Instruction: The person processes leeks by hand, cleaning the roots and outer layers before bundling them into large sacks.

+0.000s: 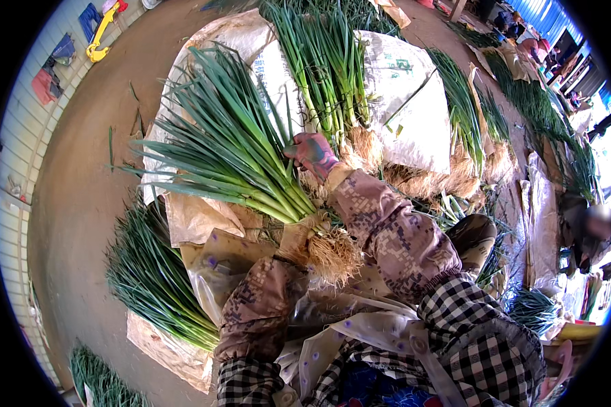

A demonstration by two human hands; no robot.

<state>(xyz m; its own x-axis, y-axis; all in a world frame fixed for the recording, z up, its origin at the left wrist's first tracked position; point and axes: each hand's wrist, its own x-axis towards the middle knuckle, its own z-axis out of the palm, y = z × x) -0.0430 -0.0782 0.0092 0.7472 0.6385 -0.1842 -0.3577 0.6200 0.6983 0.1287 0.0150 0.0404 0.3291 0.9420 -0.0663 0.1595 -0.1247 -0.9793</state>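
Observation:
A fanned bunch of green onions (244, 152) lies before me, its leaves pointing up and left and its hairy roots (336, 257) near my lap. My left hand (301, 236), in a tan glove, is closed round the stems just above the roots. In a reddish glove with grey-green patches, my right hand (313, 152) is at the right edge of the leaves, its fingers curled; whether it grips a leaf is unclear. Just beyond it, another group of green onions (331, 76) lies on white woven sacks (407, 102) with its roots towards me.
More green onions (153, 274) lie at the left on a tan sack (170, 351). Further bundles (455, 102) and a long row of onions (534, 107) stretch along the right. People (532, 51) are at the far upper right. A corrugated wall (18, 152) runs along the left.

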